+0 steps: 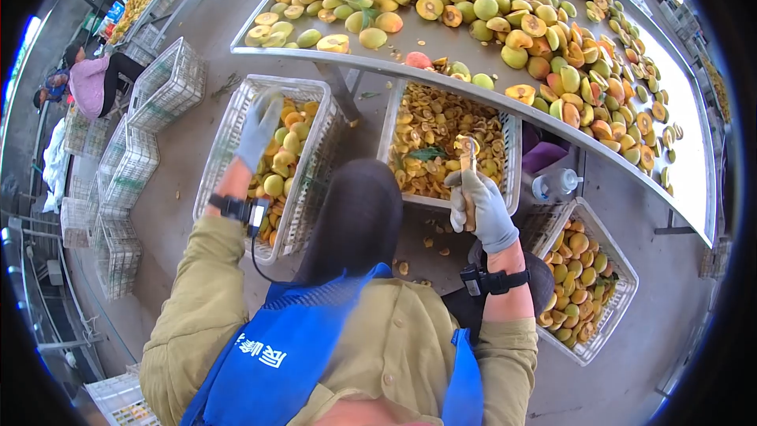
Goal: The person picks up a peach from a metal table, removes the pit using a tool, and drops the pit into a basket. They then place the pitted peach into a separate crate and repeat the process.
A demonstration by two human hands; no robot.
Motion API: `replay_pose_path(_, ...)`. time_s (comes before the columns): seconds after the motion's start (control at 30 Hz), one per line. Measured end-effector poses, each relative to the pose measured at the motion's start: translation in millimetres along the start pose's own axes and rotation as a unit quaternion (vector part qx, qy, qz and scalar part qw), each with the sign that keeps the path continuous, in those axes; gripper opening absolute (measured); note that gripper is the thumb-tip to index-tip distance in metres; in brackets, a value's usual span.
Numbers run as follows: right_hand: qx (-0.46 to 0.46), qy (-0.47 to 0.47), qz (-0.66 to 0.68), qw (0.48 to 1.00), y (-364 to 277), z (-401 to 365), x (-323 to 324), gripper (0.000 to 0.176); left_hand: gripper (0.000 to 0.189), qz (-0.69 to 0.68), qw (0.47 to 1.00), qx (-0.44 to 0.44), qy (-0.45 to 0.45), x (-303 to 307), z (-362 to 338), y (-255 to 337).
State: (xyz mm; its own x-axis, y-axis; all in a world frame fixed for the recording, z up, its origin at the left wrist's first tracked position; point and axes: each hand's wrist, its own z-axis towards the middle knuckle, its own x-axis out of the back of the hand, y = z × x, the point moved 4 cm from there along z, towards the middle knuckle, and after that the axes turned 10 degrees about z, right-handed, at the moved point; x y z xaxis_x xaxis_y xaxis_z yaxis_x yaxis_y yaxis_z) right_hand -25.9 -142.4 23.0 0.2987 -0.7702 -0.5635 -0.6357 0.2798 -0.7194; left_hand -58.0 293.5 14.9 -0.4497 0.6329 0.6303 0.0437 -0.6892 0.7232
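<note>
My right hand (482, 209), in a pale grey glove, is closed around the wooden handle of a pitting tool (469, 159). Its metal tip points up and has yellow fruit flesh on it. This hand is over the near right side of a white crate (386, 130) of brownish pits and cut scraps. Off to the left, my gloved left hand (260, 134) is blurred by motion, with fingers looking stretched out and nothing visible in them. It hovers above the left side of another white crate (317, 181) holding yellow-green peaches (285, 150), some halved.
A metal table (465, 55) piled with halved peaches spans the front. At right stand a fruit-filled crate (623, 300) and a clear bottle (556, 184). Empty crates (169, 87) line the left, near a seated person (91, 83) in pink. Scraps lie on the floor.
</note>
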Motion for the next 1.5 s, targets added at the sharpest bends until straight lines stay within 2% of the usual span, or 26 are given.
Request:
replay_pose_path(0.07, 0.017, -0.024, 0.061, 0.998, 3, 8, -3, 0.045, 0.036, 0.026, 1.0, -0.013, -0.01, -14, 31, 70)
replay_pose_path(0.13, 0.014, 0.005, 0.069, 0.997, 5, 13, 0, 0.047, 0.039, 0.037, 0.996, -0.01, -0.086, -52, 78, 96)
replay_pose_path(0.2, 0.015, 0.063, 0.049, 0.997, 6, 14, 7, 0.047, 0.048, 0.192, 0.97, -0.112, -0.101, -87, 126, 123)
replay_pose_path(0.27, 0.002, 0.119, -0.025, 0.993, 10, 15, 19, 0.044, 0.056, 0.28, 0.94, -0.168, -0.096, -136, 176, 102)
replay_pose_path(0.3, 0.007, 0.131, -0.019, 0.991, 6, 14, 15, 0.042, 0.06, 0.32, 0.922, -0.199, -0.09, -159, 197, 102)
replay_pose_path(0.4, 0.008, 0.129, 0.006, 0.992, 0, 16, 11, 0.034, 0.069, 0.434, 0.874, -0.102, -0.192, -190, 221, 116)
replay_pose_path(0.5, 0.003, 0.079, 0.029, 0.996, -6, 18, 8, 0.029, 0.073, 0.464, 0.837, -0.088, -0.276, -202, 238, 103)
replay_pose_path(0.6, 0.006, 0.052, 0.036, 0.998, -11, 15, 2, 0.028, 0.072, 0.45, 0.839, -0.07, -0.299, -193, 236, 103)
replay_pose_path(0.63, 0.009, 0.052, 0.036, 0.998, -12, 13, 1, 0.028, 0.066, 0.456, 0.842, -0.109, -0.269, -190, 233, 100)
replay_pose_path(0.7, 0.014, 0.056, 0.049, 0.997, -8, 12, 2, 0.03, 0.061, 0.265, 0.938, -0.051, -0.219, -176, 223, 100)
replay_pose_path(0.73, 0.01, 0.041, 0.071, 0.997, -9, 11, 1, 0.03, 0.059, 0.163, 0.968, -0.022, -0.189, -166, 210, 113)
replay_pose_path(0.77, 0.005, 0.028, 0.094, 0.995, -10, 9, -1, 0.03, 0.052, -0.067, 0.969, 0.064, -0.227, -159, 191, 122)
replay_pose_path(0.8, 0.0, 0.016, 0.116, 0.993, -12, 6, -4, 0.03, 0.05, -0.232, 0.932, 0.084, -0.264, -159, 170, 130)
replay_pose_path(0.83, 0.008, -0.032, 0.164, 0.986, -15, 4, -11, 0.031, 0.047, -0.39, 0.867, 0.102, -0.294, -159, 149, 138)
replay_pose_path(0.9, -0.002, -0.081, 0.214, 0.973, -19, 2, -19, 0.031, 0.045, -0.564, 0.736, 0.113, -0.357, -165, 91, 174)
replay_pose_path(1.0, -0.012, -0.109, 0.239, 0.965, -16, 7, -22, 0.031, 0.042, -0.643, 0.661, 0.194, -0.336, -192, 26, 194)
replay_pose_path(1.07, -0.042, -0.134, 0.244, 0.959, -10, 11, -21, 0.031, 0.048, -0.686, 0.637, 0.187, -0.297, -222, 9, 195)
replay_pose_path(1.1, -0.033, -0.136, 0.202, 0.969, -9, 11, -26, 0.03, 0.048, -0.694, 0.627, 0.184, -0.302, -225, 1, 203)
replay_pose_path(1.13, -0.047, -0.112, 0.133, 0.984, -6, 12, -28, 0.027, 0.048, -0.68, 0.639, 0.195, -0.301, -230, -4, 205)
replay_pose_path(1.2, -0.009, -0.023, -0.104, 0.994, 3, 22, -21, 0.024, 0.047, -0.649, 0.665, 0.215, -0.299, -241, -10, 209)
replay_pose_path(1.23, 0.0, 0.0, -0.107, 0.994, 2, 24, -20, 0.022, 0.047, -0.657, 0.667, 0.226, -0.268, -241, -10, 211)
replay_pose_path(1.33, 0.03, 0.05, -0.092, 0.994, -4, 25, -15, 0.019, 0.047, -0.651, 0.656, 0.248, -0.291, -246, -6, 199)
replay_pose_path(1.37, 0.046, 0.057, -0.073, 0.995, -12, 21, -14, 0.019, 0.047, -0.697, 0.62, 0.216, -0.289, -246, 0, 199)
replay_pose_path(1.43, 0.082, 0.067, -0.047, 0.993, -18, 25, -7, 0.018, 0.048, -0.7, 0.613, 0.206, -0.304, -238, -1, 206)
replay_pose_path(1.5, 0.103, 0.115, -0.12, 0.981, -18, 34, -1, 0.019, 0.043, -0.707, 0.593, 0.19, -0.336, -237, -4, 210)
